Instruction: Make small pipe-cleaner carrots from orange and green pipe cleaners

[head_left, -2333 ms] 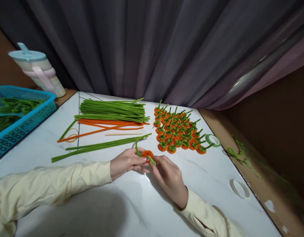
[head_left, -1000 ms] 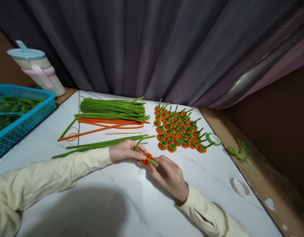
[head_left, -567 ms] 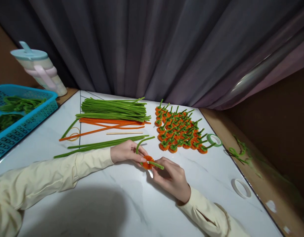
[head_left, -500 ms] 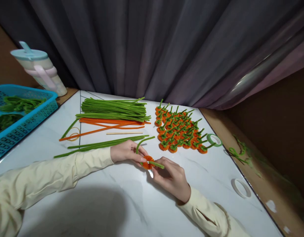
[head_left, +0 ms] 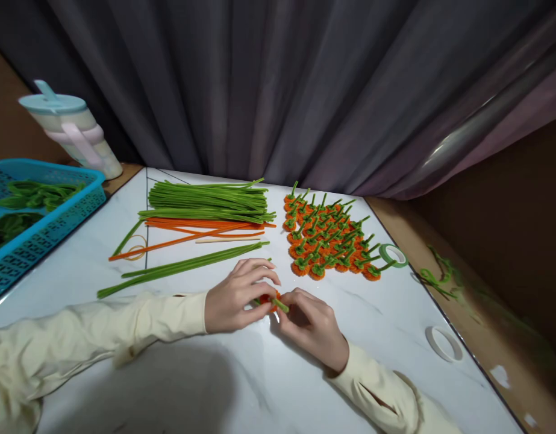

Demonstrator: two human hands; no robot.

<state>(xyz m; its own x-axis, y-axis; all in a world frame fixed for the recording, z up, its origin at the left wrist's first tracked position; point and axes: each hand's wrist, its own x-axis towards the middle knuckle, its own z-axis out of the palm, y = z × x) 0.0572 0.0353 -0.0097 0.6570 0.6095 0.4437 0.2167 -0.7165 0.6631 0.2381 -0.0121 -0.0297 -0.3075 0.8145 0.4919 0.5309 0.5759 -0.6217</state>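
Between my two hands, just above the white tabletop, is a small orange pipe-cleaner flower with a green pipe-cleaner stem pointing toward the right. My left hand pinches it from the left with thumb and index finger, the other fingers curled over and partly covering it. From the right, my right hand grips its edge between thumb and fingertips. Beyond the right hand stand rows of finished-looking orange flowers with green stems upward. A few loose green pipe cleaners lie past my left forearm.
Farther back lie a green pipe-cleaner bundle, orange pipe cleaners and a thin wooden stick. A blue basket and a tumbler stand left. Green tape and a white ring lie right.
My left hand has shifted its grip, its fingers now arched over the flower. The long green piece that curved up beside it is mostly hidden. My right hand stays nearly in place.
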